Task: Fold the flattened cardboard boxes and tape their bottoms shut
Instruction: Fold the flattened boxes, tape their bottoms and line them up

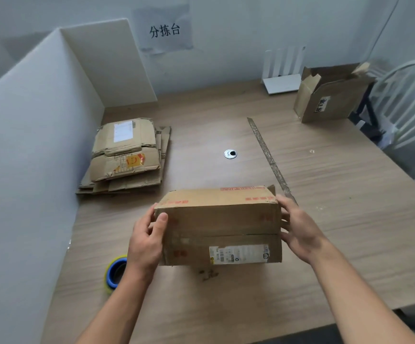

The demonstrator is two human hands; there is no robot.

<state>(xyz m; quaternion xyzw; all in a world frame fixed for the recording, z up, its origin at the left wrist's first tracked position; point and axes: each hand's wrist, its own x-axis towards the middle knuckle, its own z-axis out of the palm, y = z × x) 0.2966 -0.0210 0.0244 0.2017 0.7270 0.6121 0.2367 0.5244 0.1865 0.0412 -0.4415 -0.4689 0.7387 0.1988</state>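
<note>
A folded brown cardboard box (220,225) with red print and a white shipping label sits at the near middle of the wooden table (338,194), its two flaps meeting in a seam on top. My left hand (145,240) grips its left end, thumb on the top face. My right hand (298,230) holds the right end with fingers curled against the side. A stack of flattened cardboard boxes (127,155) lies at the left. A roll of tape (114,274) with a blue core and yellow rim lies by my left wrist, partly hidden by it.
A white partition (32,157) walls off the table's left side. An open cardboard box (330,95) stands at the far right corner, a white router (282,73) beside it. A round grommet (230,154) and a tape strip (268,155) mark the table. A white chair (410,108) stands at the right.
</note>
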